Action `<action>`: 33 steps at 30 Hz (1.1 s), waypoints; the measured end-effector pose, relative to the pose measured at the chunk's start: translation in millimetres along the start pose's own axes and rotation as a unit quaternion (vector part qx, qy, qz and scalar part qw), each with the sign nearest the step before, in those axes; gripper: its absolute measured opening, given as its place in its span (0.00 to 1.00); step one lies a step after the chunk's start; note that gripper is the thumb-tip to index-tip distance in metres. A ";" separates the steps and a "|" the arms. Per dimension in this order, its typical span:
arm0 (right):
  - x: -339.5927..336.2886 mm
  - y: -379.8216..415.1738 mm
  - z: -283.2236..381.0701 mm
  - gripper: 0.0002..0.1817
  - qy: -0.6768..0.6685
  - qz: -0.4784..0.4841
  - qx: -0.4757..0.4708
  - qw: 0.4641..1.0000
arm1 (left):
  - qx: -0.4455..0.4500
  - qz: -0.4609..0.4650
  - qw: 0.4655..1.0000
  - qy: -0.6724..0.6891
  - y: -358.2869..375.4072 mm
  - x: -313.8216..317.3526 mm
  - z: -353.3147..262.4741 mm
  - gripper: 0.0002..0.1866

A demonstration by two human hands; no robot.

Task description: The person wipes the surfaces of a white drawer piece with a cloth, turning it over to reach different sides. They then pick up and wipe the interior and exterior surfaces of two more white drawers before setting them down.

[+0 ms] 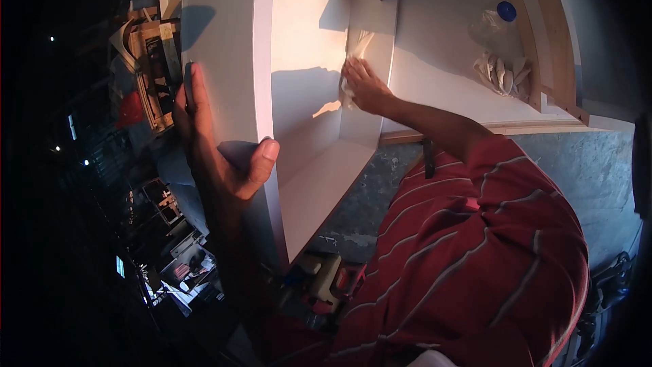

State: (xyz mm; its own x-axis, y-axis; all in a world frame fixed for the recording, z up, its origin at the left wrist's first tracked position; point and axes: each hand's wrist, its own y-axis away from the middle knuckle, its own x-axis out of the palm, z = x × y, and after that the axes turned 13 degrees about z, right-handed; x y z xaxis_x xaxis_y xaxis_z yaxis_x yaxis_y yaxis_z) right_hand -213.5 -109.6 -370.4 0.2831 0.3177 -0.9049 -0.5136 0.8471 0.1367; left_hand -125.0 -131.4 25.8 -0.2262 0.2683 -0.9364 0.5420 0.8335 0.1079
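Note:
A white open-topped drawer box (326,170) is tilted up on its side, its hollow facing right. My left hand (231,170) grips its outer left panel, with long fingers along the outside and the thumb on the rim. Inside the box, my right hand (367,87) presses a pale cloth (361,42) against the right inner wall. The fingers are bent over the cloth, and part of it shows above and below them.
Right of the box is a pale panel surface (435,81) with wooden edging, holding crumpled whitish gloves or rags (501,73) and a blue round cap (506,11). Wood scraps (153,68) are stacked at left. Below lie a red-and-beige tool (333,285) and a grey floor (584,183).

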 end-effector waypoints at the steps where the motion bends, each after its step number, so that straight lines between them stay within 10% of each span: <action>1: 8.5 26.9 15.6 0.34 -0.011 -0.004 -0.077 0.997 | 0.005 0.001 1.000 -0.001 -0.7 -0.3 -0.1 0.54; 8: 48.6 36.3 42.1 0.13 -0.120 -0.012 -0.315 0.942 | -0.033 -0.010 0.999 0.041 3.9 3.4 1.3 0.55; 11: -5.1 5.5 -19.7 0.18 0.016 -0.017 -0.181 0.983 | -0.045 -0.008 0.998 0.034 3.1 2.5 6.6 0.56; 13: -10.8 -31.9 -64.9 0.14 -0.118 -0.145 -0.037 0.982 | -0.057 -0.005 0.998 0.035 3.1 2.2 7.3 0.56; 16: -48.6 -97.3 -81.9 0.14 -0.464 -0.266 0.174 0.827 | -0.059 -0.002 0.998 0.023 4.8 -0.1 19.3 0.56; 19: -124.2 -128.3 1.3 0.19 -0.615 -0.469 0.108 0.624 | -0.046 0.005 0.999 0.010 7.9 -8.6 39.3 0.56; 24: -229.2 -86.4 108.5 0.25 -0.300 -0.415 -0.278 0.813 | -0.088 0.033 0.993 0.065 13.9 -22.7 59.8 0.57; 32: -234.9 -153.5 29.0 0.26 -0.306 -0.451 -0.092 0.833 | -0.107 0.040 0.984 0.140 19.4 -34.5 86.7 0.58; 33: -235.2 -157.8 40.6 0.26 -0.369 -0.508 -0.103 0.771 | -0.107 0.043 0.983 0.143 19.5 -35.0 88.9 0.58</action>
State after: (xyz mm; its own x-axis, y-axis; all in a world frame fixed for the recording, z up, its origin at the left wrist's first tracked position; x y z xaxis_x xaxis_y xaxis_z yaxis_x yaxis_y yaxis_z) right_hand -166.1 -300.7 -162.7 0.9692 -0.2458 -0.0155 0.1820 0.7573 -0.6272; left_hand -34.5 -167.5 31.1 -0.4212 0.4420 -0.7919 0.3928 0.8760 0.2800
